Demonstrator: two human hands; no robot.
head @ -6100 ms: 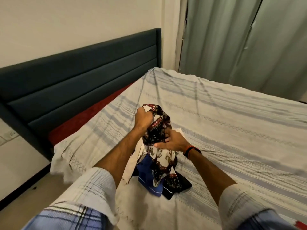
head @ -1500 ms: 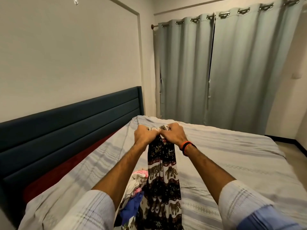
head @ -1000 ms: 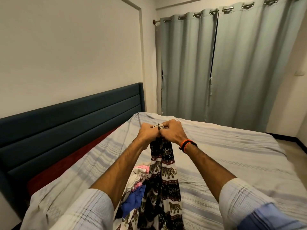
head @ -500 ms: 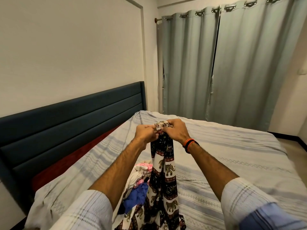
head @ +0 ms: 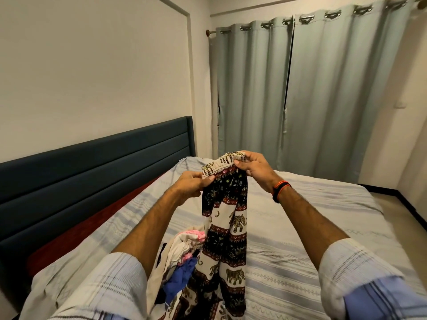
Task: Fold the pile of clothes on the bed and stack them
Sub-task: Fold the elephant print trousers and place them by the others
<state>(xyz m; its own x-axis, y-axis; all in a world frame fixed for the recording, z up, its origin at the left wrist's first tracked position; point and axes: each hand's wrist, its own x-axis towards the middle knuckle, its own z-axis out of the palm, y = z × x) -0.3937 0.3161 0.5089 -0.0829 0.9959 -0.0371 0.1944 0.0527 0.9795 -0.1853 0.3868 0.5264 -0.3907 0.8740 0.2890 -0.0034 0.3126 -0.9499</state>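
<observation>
Head view: I see both hands holding up the elephant-print trousers [head: 225,229] by the waistband.

Left hand [head: 188,184] pinches one end, right hand [head: 251,168] grips the other, arms outstretched; cloth hangs onto the clothes pile [head: 182,262] on the bed [head: 312,227].

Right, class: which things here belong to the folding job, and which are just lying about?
Job:
black-and-cream elephant-print trousers, waistband held by left hand and right hand
unfolded clothes pile
striped grey bedsheet

Lying about:
dark blue padded headboard
grey-green eyelet curtains
</observation>
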